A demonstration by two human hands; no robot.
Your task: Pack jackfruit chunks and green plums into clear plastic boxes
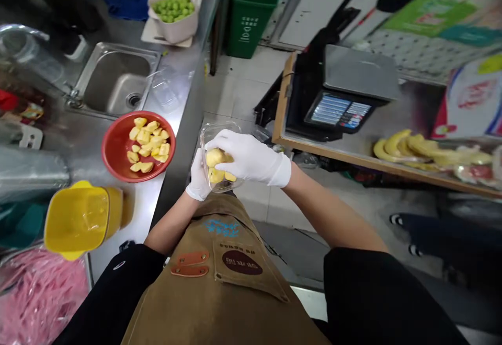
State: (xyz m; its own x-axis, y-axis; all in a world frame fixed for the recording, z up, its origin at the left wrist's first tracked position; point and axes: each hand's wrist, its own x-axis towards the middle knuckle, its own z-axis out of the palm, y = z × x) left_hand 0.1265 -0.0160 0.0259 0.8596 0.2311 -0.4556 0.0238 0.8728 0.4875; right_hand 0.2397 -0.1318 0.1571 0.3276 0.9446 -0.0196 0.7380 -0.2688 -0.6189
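My left hand (198, 179), in a white glove, grips a clear plastic container (214, 128) from its left side, in front of my apron. Yellow fruit chunks (215, 175) lie inside it. Over the container's right side reaches my gloved right hand (245, 158), its thumb and fingers curled around a chunk among the others; the fingertips are partly hidden. To the left, a red bowl (112, 149) on the steel counter holds several more chunks of the same yellow fruit.
A sink (117, 81) is set into the counter, with a clear plastic piece (167, 91) beside it. Green grapes (173, 6) fill a pale basket. A yellow container (76, 219) stands at the front left. Across the aisle are a scale (353, 83), bananas (400, 144) and a green bin (249, 21).
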